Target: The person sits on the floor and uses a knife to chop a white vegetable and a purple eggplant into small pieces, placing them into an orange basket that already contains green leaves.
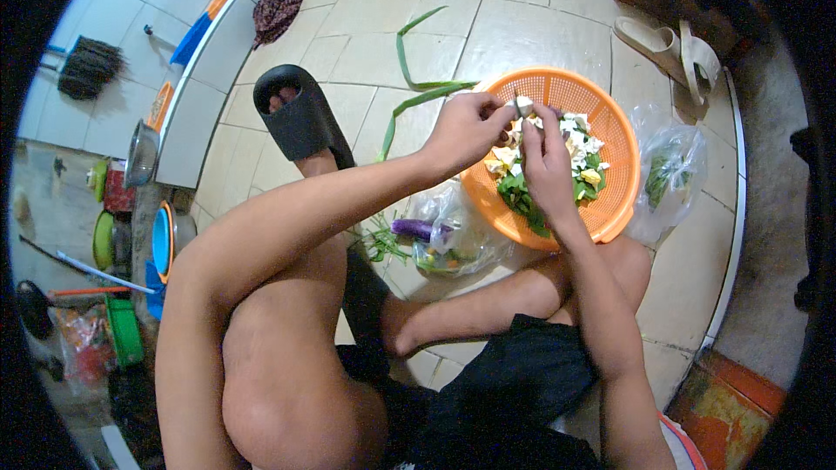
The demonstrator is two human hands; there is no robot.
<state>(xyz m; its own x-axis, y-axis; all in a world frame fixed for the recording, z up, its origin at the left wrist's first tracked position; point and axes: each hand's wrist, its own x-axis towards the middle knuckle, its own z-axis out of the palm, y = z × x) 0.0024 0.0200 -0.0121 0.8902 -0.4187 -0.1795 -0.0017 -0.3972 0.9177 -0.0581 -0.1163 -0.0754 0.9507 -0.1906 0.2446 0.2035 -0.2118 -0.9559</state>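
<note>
An orange plastic colander stands on the tiled floor in front of me, holding green leaves and white and yellow pieces that look like flowers or cut vegetable. Over its near-left part my left hand and my right hand meet at the fingertips. Between them they pinch a small white piece; a thin dark edge or strip shows beside it, too small to name. Long green onion leaves lie on the floor left of the colander, their right ends by its rim.
Below the colander lie a purple eggplant, a clear bag of vegetables and green stems. Another plastic bag of greens is at right, near beige slippers. A patterned cloth lies far left. My foot wears a black slide.
</note>
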